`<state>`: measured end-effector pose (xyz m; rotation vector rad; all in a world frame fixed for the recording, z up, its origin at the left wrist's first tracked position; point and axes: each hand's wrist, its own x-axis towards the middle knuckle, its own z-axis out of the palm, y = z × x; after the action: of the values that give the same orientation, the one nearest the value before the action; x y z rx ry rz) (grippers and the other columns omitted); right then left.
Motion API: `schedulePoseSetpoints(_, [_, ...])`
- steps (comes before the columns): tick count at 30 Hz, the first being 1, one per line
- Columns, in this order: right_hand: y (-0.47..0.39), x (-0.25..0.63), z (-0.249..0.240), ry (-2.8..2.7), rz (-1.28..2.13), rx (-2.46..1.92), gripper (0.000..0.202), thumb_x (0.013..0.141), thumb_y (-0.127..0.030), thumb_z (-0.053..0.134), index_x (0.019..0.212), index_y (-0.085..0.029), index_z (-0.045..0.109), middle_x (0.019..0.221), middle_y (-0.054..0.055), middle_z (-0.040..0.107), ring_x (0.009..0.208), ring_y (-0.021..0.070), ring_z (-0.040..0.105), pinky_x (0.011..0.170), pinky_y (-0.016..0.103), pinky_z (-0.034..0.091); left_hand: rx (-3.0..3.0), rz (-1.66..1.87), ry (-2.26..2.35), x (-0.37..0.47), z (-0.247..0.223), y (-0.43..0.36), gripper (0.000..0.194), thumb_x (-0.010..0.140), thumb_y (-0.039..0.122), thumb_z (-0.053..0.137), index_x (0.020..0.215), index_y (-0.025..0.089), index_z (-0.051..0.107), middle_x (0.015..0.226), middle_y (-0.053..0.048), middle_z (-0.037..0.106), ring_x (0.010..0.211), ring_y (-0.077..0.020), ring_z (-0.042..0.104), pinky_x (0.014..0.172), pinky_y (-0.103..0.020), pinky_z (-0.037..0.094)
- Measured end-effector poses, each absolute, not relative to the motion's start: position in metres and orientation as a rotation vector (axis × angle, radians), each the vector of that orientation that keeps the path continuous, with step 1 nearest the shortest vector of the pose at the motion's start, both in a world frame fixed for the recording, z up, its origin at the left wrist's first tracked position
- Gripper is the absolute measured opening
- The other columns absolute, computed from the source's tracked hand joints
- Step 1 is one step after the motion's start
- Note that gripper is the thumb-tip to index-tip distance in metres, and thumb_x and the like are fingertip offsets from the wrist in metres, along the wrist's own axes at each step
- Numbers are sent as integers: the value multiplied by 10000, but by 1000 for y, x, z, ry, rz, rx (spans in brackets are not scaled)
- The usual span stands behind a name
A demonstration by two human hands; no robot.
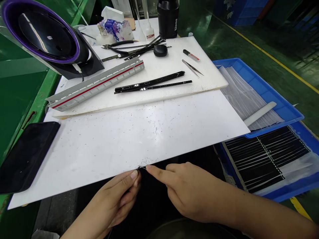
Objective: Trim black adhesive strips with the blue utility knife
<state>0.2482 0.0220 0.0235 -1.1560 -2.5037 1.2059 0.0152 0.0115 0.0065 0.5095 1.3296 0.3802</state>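
At the front edge of the white board [119, 132], my left hand [122, 192] pinches a small dark piece [139, 168] between thumb and fingers. Most of that piece is hidden by the fingers. My right hand [184, 189] is closed, its index finger stretched forward along a thin pointed metal tool [143, 167]. Only the tool's tip shows, touching or very near the dark piece; its handle is inside the hand. Dark crumbs [147, 162] lie on the board just beyond my fingertips, with more specks scattered farther up.
A white foam slab [209, 78] carries black strips [149, 83], tweezers [191, 68], pliers [117, 46] and a grey model train body [99, 84]. A purple-rimmed fan [47, 36] and a phone [27, 152] stand left. Blue trays [290, 111] sit right.
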Motion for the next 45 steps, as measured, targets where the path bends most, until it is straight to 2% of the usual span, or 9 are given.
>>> schedulePoseSetpoints(12, [24, 249, 26, -2455, 1286, -1122, 652, 905, -117, 420, 1547, -198, 346, 936, 44, 662, 742, 178, 601, 658, 284, 415, 500, 393, 1310, 15, 4, 11, 483, 797, 616, 666, 631, 189, 512, 506, 86, 338, 386, -35, 180, 342, -157, 112])
schedulePoseSetpoints(21, [24, 249, 24, -2504, 1220, -1111, 689, 873, -100, 419, 1550, -200, 336, 919, 38, 653, 680, 169, 577, 584, 287, 375, 508, 398, 1309, 15, 5, 10, 492, 766, 630, 689, 625, 189, 521, 494, 87, 347, 372, -31, 179, 323, -145, 131])
schedulePoseSetpoints(30, [22, 248, 23, -2517, 1218, -1157, 700, 867, -100, 425, 1551, -219, 332, 889, 29, 645, 635, 163, 558, 557, 284, 357, 522, 391, 1316, 17, 6, 13, 469, 810, 604, 658, 641, 189, 518, 505, 86, 350, 384, -35, 178, 333, -147, 135])
schedulePoseSetpoints(45, [16, 248, 22, -2466, 1254, -1172, 680, 893, -108, 410, 1560, -203, 311, 976, 53, 662, 746, 187, 613, 658, 293, 445, 523, 407, 1319, 17, 4, 10, 472, 810, 603, 657, 635, 184, 525, 503, 81, 365, 379, -34, 198, 339, -154, 134])
